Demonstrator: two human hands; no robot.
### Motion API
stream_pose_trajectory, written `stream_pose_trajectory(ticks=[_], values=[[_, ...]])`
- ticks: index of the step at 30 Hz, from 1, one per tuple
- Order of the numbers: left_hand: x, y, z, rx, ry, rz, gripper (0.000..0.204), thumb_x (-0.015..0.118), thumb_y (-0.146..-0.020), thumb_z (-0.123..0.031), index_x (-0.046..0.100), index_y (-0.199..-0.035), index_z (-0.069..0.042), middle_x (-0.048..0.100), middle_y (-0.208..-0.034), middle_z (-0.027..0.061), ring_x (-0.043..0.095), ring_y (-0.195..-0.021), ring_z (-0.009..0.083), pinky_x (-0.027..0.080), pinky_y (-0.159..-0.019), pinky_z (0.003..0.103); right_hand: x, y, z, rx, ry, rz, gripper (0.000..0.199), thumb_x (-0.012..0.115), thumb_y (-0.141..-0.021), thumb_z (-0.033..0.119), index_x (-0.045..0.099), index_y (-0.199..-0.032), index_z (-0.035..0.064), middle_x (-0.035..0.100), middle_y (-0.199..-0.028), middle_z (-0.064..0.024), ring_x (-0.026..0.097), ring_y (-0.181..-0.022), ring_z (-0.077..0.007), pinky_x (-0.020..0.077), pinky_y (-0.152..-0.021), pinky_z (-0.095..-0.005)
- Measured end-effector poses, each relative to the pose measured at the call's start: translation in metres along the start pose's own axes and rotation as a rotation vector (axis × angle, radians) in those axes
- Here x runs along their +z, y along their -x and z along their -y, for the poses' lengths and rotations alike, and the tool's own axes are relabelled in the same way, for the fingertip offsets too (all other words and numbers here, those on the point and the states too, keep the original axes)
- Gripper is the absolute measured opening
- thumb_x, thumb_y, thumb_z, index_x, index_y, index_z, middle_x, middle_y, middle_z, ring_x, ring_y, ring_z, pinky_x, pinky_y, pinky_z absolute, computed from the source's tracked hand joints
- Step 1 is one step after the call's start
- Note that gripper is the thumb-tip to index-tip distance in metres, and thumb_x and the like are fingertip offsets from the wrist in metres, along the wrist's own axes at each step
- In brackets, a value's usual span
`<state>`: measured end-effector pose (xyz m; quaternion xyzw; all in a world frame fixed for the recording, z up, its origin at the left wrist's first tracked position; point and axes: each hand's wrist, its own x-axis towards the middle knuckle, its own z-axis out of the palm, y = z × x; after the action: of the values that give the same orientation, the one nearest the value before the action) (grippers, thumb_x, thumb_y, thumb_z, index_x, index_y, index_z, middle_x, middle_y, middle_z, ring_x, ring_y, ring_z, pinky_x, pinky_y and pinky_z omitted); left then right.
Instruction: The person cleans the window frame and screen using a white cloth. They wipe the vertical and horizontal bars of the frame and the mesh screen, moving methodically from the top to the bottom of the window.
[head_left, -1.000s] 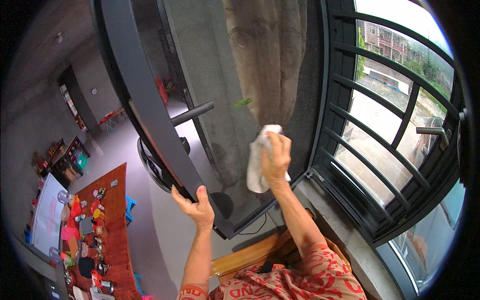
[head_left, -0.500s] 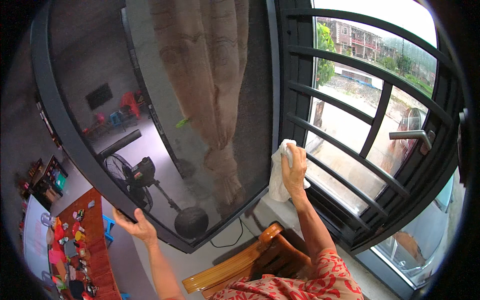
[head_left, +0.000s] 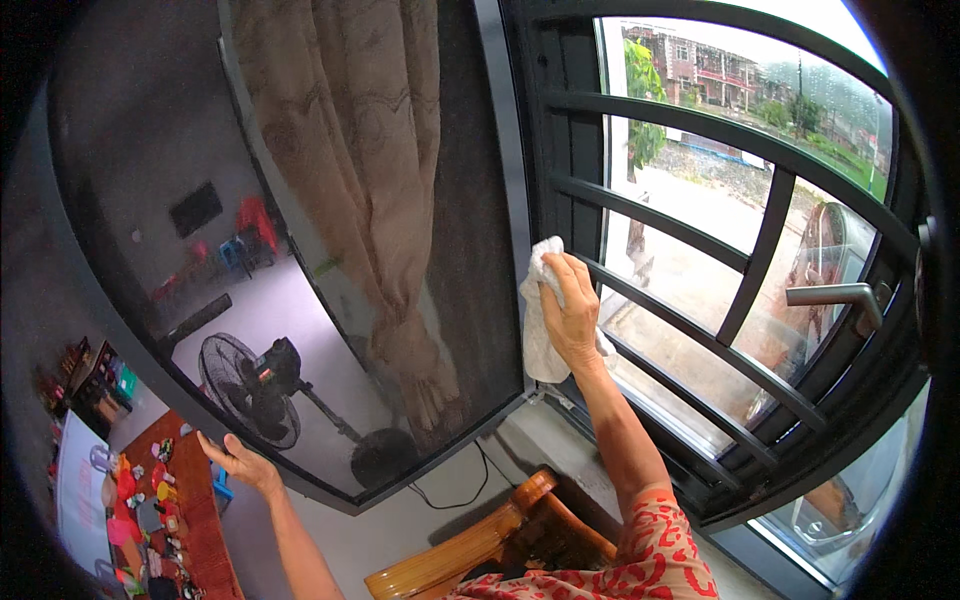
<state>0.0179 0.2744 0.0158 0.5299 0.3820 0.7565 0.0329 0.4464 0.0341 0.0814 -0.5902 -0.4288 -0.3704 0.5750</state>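
My right hand (head_left: 572,318) grips a bunched white cloth (head_left: 540,335). The cloth lies against the dark frame on the hinge side, between the mesh screen panel (head_left: 465,230) and the barred window (head_left: 690,230). Its fingers are closed over the cloth's upper part, and the rest hangs below. At the lower left, my left hand (head_left: 243,466) has its fingers stretched out and thumb raised, beside the outer edge of the screen panel's dark frame (head_left: 110,290). Whether it touches that frame I cannot tell.
A wooden chair (head_left: 480,535) stands below me by the sill. Through the mesh show a brown curtain (head_left: 385,190) and a black standing fan (head_left: 265,385). A metal handle (head_left: 835,294) juts from the window. A reddish table (head_left: 190,500) with small items is at lower left.
My right hand has moved up a little along the frame with the cloth. My left hand sits farther left and lower in view. The whole view has shifted somewhat.
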Motion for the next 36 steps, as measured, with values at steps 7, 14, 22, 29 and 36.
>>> stream_pose_trajectory(ticks=[7, 14, 22, 29, 36], values=[[0.030, -0.018, 0.049, -0.010, 0.037, 0.000, 0.067, 0.046, -0.098, -0.045, 0.033, -0.143, 0.003, 0.032, -0.149, 0.0211, 0.032, -0.137, 0.0337, 0.025, -0.112, 0.041, 0.031, -0.076, 0.001, -0.210, 0.034, -0.058, 0.042, 0.065, -0.072, -0.008, 0.062, -0.112, 0.0047, 0.059, -0.115, -0.0174, 0.060, -0.104, -0.0348, 0.0490, -0.088, -0.0382], [0.058, -0.028, 0.081, -0.053, 0.061, 0.037, 0.059, 0.043, -0.100, -0.036, 0.034, -0.142, 0.004, 0.035, -0.147, 0.0189, 0.036, -0.134, 0.0308, 0.027, -0.111, 0.039, 0.065, -0.118, -0.002, -0.310, 0.078, -0.125, 0.039, 0.068, -0.069, -0.004, 0.063, -0.106, 0.0080, 0.058, -0.103, -0.0140, 0.061, -0.096, -0.0337, 0.0514, -0.081, -0.0390], [0.093, -0.038, 0.108, -0.065, 0.092, 0.077, 0.063, 0.043, -0.100, -0.042, 0.031, -0.144, 0.001, 0.033, -0.149, 0.0202, 0.034, -0.136, 0.0320, 0.028, -0.111, 0.041, 0.077, -0.191, 0.014, -0.363, 0.079, -0.209, 0.040, 0.067, -0.071, -0.005, 0.064, -0.109, 0.0087, 0.057, -0.110, -0.0134, 0.061, -0.100, -0.0334, 0.0502, -0.083, -0.0387], [0.111, -0.045, 0.116, -0.037, 0.063, 0.063, 0.062, 0.045, -0.099, -0.041, 0.038, -0.140, 0.005, 0.040, -0.144, 0.0193, 0.036, -0.134, 0.0320, 0.026, -0.112, 0.039, 0.076, -0.122, -0.020, -0.322, 0.107, -0.107, 0.046, 0.069, -0.069, -0.011, 0.066, -0.111, 0.0074, 0.056, -0.115, -0.0153, 0.059, -0.108, -0.0306, 0.0523, -0.088, -0.0358], [0.114, -0.044, 0.117, -0.106, 0.121, 0.085, 0.058, 0.041, -0.101, -0.039, 0.031, -0.146, -0.003, 0.036, -0.147, 0.0198, 0.036, -0.134, 0.0325, 0.026, -0.111, 0.041, 0.071, -0.118, -0.017, -0.273, 0.054, -0.086, 0.046, 0.070, -0.065, -0.012, 0.066, -0.107, 0.0068, 0.056, -0.106, -0.0147, 0.060, -0.099, -0.0292, 0.0518, -0.082, -0.0357]])
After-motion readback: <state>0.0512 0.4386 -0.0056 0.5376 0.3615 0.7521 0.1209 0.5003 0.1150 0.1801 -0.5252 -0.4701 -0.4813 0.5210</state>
